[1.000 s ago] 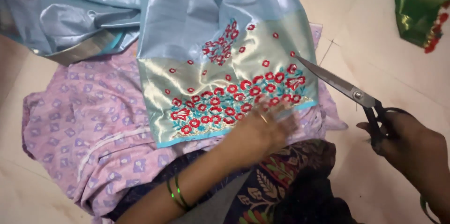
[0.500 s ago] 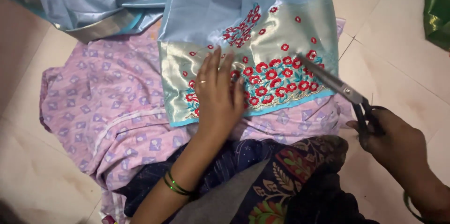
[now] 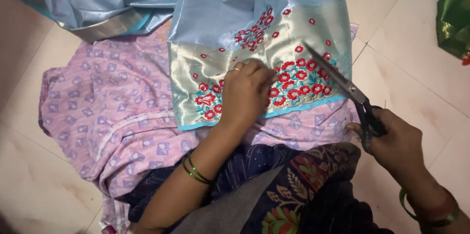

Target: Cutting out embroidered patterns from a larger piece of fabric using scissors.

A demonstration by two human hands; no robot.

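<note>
1. Tiled floor (image 3: 416, 62), pale, under everything.
2. Pink printed cloth (image 3: 107, 116) spread flat at left and centre, near edge lapping onto dark patterned clothing (image 3: 293, 175).
3. Light blue silk fabric (image 3: 220, 8) lying over the pink cloth, running off to far left; embroidered border (image 3: 298, 74) with red flowers at its near edge, centre.
4. Green fabric (image 3: 455, 18) bunched at far right, well apart.
5. Right hand (image 3: 394, 141) at right, closed round the dark handles of scissors (image 3: 342, 84); blades closed, tips resting on the border's right part.
6. Left hand (image 3: 247, 92) palm down, fingers loosely curled, pressing the border at centre, gripping nothing.
7. Green bangles (image 3: 196, 170) on left wrist.
8. Ring (image 3: 237, 69) on one left finger.
</note>
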